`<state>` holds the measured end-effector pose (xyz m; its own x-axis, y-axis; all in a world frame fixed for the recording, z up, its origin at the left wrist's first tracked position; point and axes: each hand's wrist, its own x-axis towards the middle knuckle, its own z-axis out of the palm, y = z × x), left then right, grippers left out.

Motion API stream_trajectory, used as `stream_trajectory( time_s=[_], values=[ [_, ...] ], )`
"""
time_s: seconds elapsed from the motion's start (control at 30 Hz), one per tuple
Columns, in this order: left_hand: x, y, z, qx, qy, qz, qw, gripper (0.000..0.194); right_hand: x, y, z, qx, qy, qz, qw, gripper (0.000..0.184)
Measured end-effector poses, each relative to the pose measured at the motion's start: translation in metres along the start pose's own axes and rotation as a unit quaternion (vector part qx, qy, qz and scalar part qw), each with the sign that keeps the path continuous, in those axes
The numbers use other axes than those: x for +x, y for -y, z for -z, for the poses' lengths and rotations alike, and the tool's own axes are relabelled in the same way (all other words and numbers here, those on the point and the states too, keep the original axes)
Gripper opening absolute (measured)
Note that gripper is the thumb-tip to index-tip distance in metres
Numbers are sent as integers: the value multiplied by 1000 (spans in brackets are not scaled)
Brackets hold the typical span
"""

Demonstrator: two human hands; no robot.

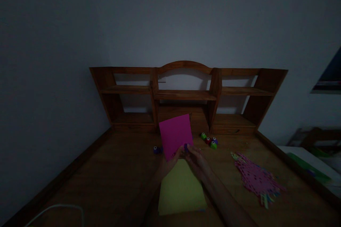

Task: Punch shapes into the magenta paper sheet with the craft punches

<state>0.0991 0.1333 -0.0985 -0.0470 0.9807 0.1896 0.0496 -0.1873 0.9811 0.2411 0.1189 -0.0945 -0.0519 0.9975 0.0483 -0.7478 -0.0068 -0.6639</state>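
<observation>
My left hand is closed on the lower edge of a bright pink sheet of paper, which is held up and tilted above the desk. My right hand grips a small purple craft punch at the sheet's lower right corner. How far the paper sits inside the punch cannot be made out. Beneath both hands lies a pale yellow sheet or stack of paper. Just left of the pink sheet stands a dark purple-blue punch with a white round mark.
Several green, red and purple punches cluster beyond my right hand. At the right lies a pile of pink paper full of holes, with coloured strips around it. A wooden shelf unit lines the back; a white cable curves at front left.
</observation>
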Motion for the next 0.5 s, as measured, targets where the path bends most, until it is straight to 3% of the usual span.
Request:
stream_trajectory(
  time_s=[0.23,0.5],
  values=[
    [-9,-12,-1,-2,15,50,999,59,-1,7,2,-66,-51,-22,996,24],
    [-10,-20,3,24,30,86,996,73,-2,7,1,-70,-57,-31,995,28]
  ],
)
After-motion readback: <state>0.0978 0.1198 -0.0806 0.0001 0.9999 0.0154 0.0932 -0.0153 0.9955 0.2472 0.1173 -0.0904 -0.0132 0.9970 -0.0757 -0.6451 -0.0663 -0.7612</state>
